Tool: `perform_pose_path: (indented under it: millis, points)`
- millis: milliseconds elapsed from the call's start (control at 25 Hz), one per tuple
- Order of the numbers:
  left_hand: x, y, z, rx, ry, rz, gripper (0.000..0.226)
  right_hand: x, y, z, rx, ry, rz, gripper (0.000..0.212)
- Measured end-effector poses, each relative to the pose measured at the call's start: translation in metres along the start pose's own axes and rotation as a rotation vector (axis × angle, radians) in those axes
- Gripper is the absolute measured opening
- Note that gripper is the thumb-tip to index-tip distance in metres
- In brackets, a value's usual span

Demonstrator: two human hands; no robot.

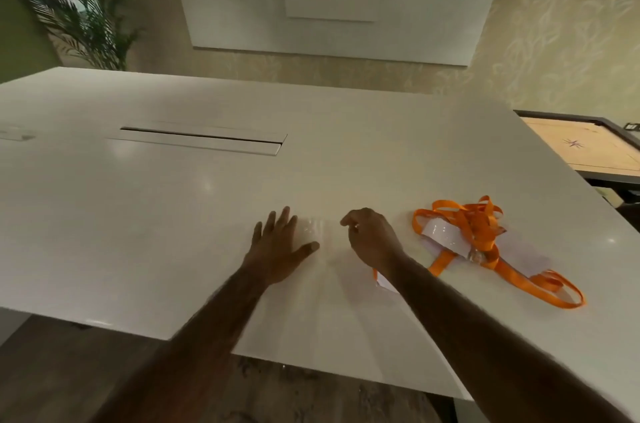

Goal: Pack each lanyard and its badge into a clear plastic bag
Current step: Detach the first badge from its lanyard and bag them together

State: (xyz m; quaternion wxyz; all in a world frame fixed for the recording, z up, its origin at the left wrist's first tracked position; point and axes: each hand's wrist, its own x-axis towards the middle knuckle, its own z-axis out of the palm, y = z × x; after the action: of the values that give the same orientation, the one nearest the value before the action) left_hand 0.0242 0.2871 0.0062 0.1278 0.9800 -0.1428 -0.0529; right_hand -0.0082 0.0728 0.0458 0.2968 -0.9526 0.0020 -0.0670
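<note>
On the table (138,214) a heap of orange lanyards (478,225) lies with a white badge (441,235) tucked among its loops, and a corner of a second badge (383,281) shows from under the right forearm, just left of the heap. Further left of the lanyards lies the clear bag (317,226) — faint and glossy — with the left hand (278,246) flat on it, fingers straight and spread, thumb out. The right hand (372,239) sits between bag and lanyards, fingers curled in towards the thumb — whether they pinch the bag's edge I cannot tell.
</note>
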Motion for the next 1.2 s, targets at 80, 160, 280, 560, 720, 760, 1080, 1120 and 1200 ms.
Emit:
perform_pose_path:
  millis: [80, 160, 280, 560, 720, 760, 1080, 1120, 1200]
  points:
    - [-0.002, -0.003, 0.007, 0.051, -0.074, 0.034, 0.096, 0.005, -0.013, 0.012, -0.055, -0.096, -0.086, 0.045]
    - [-0.001, -0.004, 0.012, 0.081, -0.098, 0.055, 0.099, 0.009, -0.022, 0.020, -0.187, -0.253, -0.176, 0.056]
    - [-0.001, -0.008, 0.015, 0.082, -0.101, 0.057, 0.097, 0.017, -0.030, 0.031, -0.463, -0.470, -0.279, 0.068]
    - [0.005, -0.017, 0.011, 0.004, -0.050, 0.127, 0.078, 0.028, -0.027, 0.037, -0.422, -0.326, -0.344, 0.051]
    - [0.008, -0.027, 0.010, 0.000, -0.040, 0.147, 0.080, 0.032, -0.026, 0.033, -0.337, -0.239, -0.348, 0.025]
    - [0.008, -0.029, 0.009, -0.005, -0.038, 0.150, 0.082, 0.033, -0.027, 0.033, -0.327, -0.221, -0.356, 0.021]
    - [0.016, -0.040, -0.014, -0.326, 0.500, 0.270, 0.023, 0.049, -0.050, 0.021, -0.090, -0.059, -0.259, 0.014]
    - [0.019, -0.040, -0.023, -0.361, 0.578, 0.271, 0.019, 0.053, -0.056, 0.015, -0.034, -0.054, -0.230, 0.013]
    - [0.022, -0.032, -0.044, -0.393, 0.710, 0.255, 0.020, 0.061, -0.067, 0.001, 0.102, -0.030, -0.172, 0.012]
